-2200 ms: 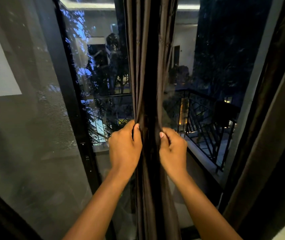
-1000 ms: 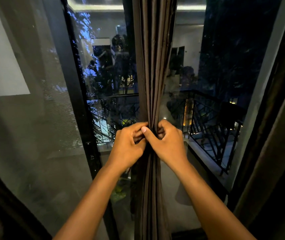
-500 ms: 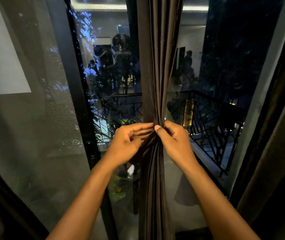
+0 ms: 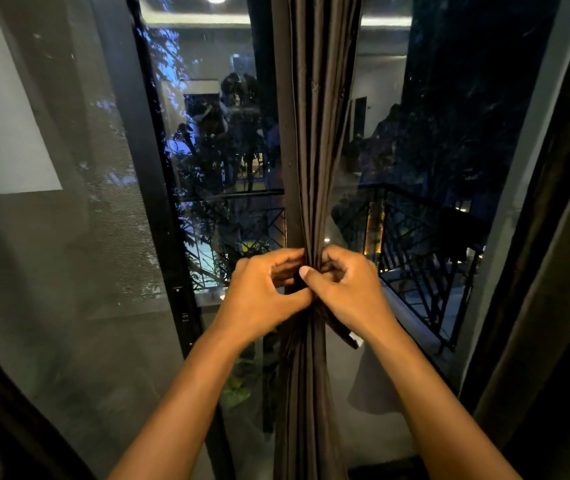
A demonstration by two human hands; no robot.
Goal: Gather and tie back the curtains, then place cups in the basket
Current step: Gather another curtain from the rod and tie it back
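A dark brown curtain (image 4: 311, 133) hangs bunched into a narrow column in front of the glass door. My left hand (image 4: 262, 296) and my right hand (image 4: 349, 289) meet at its pinched waist, fingers curled around the folds from either side. A dark tie-back strap (image 4: 340, 332) with a pale tip sticks out below my right hand, its end loose. No cups or basket are in view.
A black door frame (image 4: 159, 209) runs down on the left of the curtain, with a mesh screen (image 4: 69, 271) beyond it. Another dark curtain (image 4: 560, 271) hangs at the right edge. Outside the glass is a balcony railing (image 4: 425, 258).
My hands have come together from either side of the curtain and squeezed it into a tight waist. The strap end now shows below my right hand.
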